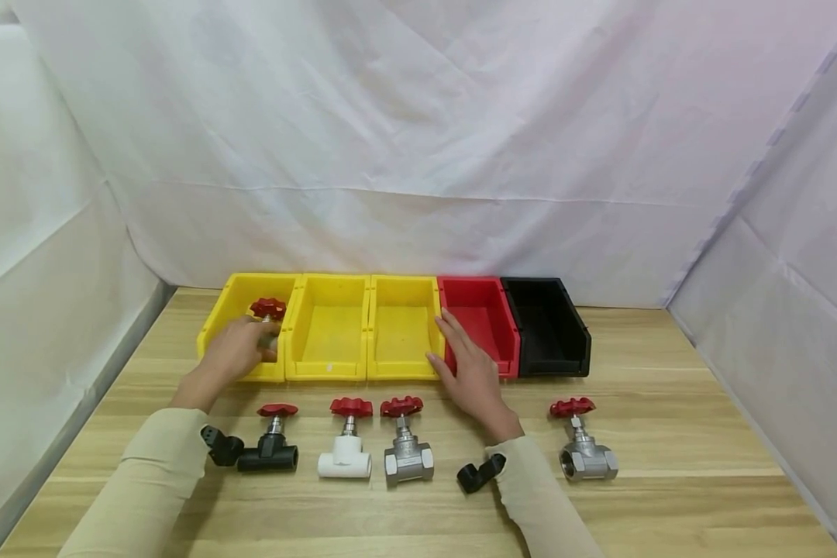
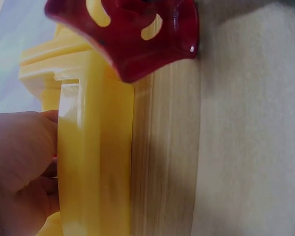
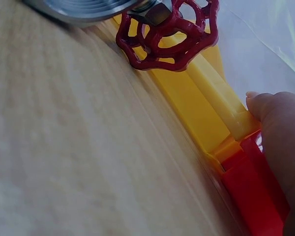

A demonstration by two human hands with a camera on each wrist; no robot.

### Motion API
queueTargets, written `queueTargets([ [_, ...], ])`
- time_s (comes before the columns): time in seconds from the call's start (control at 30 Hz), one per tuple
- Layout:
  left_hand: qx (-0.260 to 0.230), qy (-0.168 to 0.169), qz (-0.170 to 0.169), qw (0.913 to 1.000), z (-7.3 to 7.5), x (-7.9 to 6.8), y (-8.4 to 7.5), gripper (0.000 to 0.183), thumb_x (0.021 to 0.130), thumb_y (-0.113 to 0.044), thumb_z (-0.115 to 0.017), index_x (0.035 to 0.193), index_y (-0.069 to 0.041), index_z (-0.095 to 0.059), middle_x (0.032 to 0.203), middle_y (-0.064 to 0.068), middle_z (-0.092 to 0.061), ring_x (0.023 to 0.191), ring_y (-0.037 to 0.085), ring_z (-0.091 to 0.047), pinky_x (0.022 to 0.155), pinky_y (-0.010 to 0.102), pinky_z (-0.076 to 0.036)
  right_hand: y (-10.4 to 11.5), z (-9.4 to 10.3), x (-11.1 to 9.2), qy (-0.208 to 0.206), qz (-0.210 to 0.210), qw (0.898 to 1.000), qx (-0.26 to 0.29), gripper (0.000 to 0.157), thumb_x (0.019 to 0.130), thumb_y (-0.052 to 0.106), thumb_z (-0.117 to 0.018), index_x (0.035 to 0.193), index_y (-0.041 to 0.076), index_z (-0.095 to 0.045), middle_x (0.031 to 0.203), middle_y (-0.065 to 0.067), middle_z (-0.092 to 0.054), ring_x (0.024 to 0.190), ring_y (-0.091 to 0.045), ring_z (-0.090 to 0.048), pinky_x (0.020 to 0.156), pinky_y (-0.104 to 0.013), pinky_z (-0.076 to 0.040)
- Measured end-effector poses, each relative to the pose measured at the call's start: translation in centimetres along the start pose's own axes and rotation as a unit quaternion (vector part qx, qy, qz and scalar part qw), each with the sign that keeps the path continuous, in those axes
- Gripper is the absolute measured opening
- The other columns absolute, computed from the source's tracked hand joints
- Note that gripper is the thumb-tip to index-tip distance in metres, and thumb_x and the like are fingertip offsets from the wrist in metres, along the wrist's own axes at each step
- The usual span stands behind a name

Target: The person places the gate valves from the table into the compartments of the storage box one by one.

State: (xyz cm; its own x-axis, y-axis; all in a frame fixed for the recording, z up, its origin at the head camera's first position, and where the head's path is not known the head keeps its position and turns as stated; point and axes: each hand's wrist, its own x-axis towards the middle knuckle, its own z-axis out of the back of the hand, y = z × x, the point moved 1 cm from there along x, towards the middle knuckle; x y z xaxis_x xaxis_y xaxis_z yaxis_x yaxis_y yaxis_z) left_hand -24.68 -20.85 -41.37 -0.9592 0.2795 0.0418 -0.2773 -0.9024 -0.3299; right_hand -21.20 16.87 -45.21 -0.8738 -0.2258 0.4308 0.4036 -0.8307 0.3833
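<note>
My left hand [image 1: 235, 353] reaches into the leftmost yellow bin [image 1: 212, 333], its fingers about the metal body of a valve with a red handwheel [image 1: 268, 308]. In the left wrist view the bin's front wall hides most of the fingers of this hand [image 2: 19, 167]. With fingers extended, my right hand [image 1: 470, 380] rests on the edges where the rightmost yellow bin [image 1: 403, 329] meets the red bin [image 1: 505, 367]. Its thumb touches the yellow front rim in the right wrist view.
On the wood table before the bins stand a black valve [image 1: 270, 451], a white valve [image 1: 346, 457] and a metal valve [image 1: 408, 459]. Another metal valve [image 1: 587, 457] stands right of my right arm. A middle yellow bin [image 1: 328, 370] and a black bin [image 1: 554, 366] complete the row.
</note>
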Motion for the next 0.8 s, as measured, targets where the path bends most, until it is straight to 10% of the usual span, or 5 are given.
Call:
queueTargets([
  [0.8, -0.028, 0.012, -0.006, 0.9995, 0.23, 0.09, 0.53, 0.039, 0.080, -0.015, -0.078, 0.113, 0.001, -0.066, 0.105, 0.020, -0.061, 0.094, 0.036, -0.052, 0.087, 0.055, -0.043, 0.10, -0.01, 0.19, -0.002, 0.000, 1.000, -0.004, 0.072, 0.088, 0.039, -0.067, 0.150, 0.027, -0.031, 0.156, 0.010, -0.024, 0.110, -0.025, -0.057, 0.078, -0.048, -0.050],
])
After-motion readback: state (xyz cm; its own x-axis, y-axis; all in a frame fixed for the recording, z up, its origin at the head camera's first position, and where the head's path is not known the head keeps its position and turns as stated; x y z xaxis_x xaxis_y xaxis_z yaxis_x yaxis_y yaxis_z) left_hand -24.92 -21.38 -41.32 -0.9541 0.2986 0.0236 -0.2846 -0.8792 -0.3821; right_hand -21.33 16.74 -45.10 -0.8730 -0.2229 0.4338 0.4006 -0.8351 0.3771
